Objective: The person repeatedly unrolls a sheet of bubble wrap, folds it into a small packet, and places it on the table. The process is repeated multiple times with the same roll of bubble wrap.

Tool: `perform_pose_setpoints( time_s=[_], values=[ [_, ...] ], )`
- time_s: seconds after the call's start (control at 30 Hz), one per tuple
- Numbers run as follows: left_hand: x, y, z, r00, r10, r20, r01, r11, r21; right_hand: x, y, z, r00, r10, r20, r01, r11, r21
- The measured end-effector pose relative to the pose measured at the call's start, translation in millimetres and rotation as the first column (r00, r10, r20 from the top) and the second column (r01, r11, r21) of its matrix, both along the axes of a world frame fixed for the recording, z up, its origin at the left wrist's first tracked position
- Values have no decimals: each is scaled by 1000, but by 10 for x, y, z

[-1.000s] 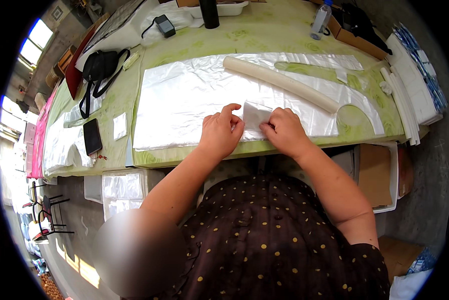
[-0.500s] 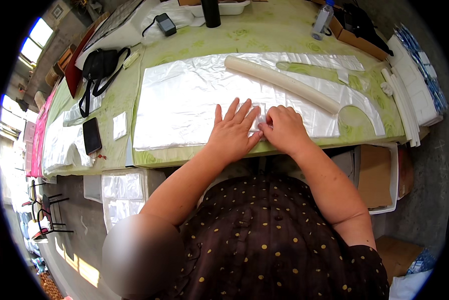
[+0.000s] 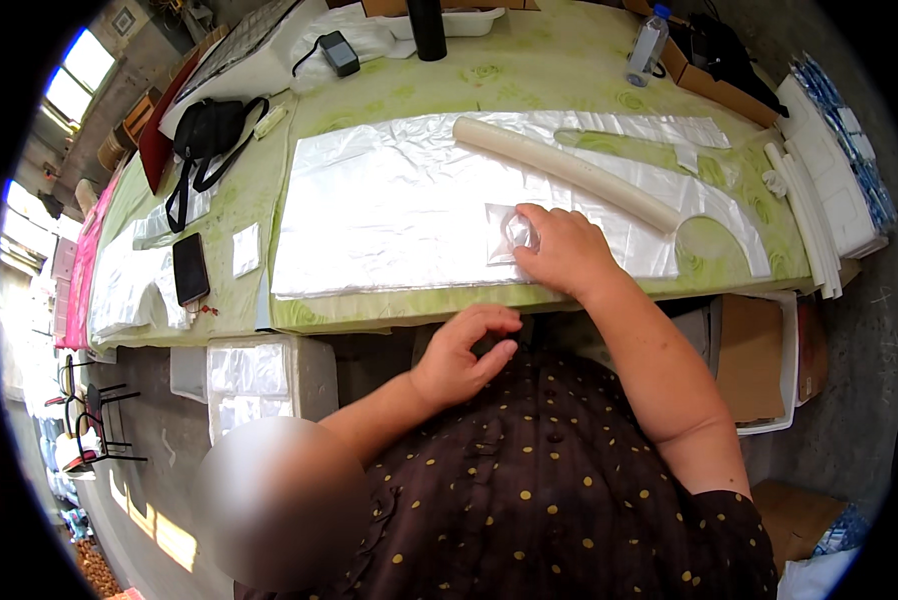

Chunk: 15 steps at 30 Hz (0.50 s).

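A small folded clear plastic packet (image 3: 498,243) lies on the white plastic sheeting (image 3: 369,200) near the table's front edge. My right hand (image 3: 572,255) grips its right side between thumb and curled fingers, where part of the packet bulges up rounded and shiny. My left hand (image 3: 466,355) hangs off the table edge in front of my body, fingers bent and thumb apart, with nothing visible in it. Across the sheeting beyond my right hand lies a long pale tube (image 3: 569,175) at a slant.
Left on the green tablecloth (image 3: 409,90) are a phone (image 3: 190,269), a small white packet (image 3: 246,250) and a black bag (image 3: 209,128). At the back stand a black cylinder (image 3: 427,30) and a water bottle (image 3: 647,45). White rods (image 3: 804,220) line the right edge.
My left hand has lifted off the sheeting and drawn back toward my body. The clear packet, formerly covered by it, now shows. My right hand stays at the packet.
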<state>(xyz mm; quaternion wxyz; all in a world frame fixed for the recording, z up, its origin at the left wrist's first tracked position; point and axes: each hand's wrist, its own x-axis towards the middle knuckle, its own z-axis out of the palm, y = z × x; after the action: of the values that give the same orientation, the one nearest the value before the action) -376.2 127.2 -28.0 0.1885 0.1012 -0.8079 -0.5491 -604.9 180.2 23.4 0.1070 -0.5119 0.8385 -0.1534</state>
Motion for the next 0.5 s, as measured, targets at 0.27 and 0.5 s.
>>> perform_pose_setpoints(
  time_s=[0.27,0.5],
  values=[
    [-68,94,-234,982,-6,187,-183,177,967,441,512,69,974,225,1,-225,973,-43],
    [-145,304,-142,978,105,178,-204,355,912,683,830,-203,661,109,743,212,922,-324]
  ],
)
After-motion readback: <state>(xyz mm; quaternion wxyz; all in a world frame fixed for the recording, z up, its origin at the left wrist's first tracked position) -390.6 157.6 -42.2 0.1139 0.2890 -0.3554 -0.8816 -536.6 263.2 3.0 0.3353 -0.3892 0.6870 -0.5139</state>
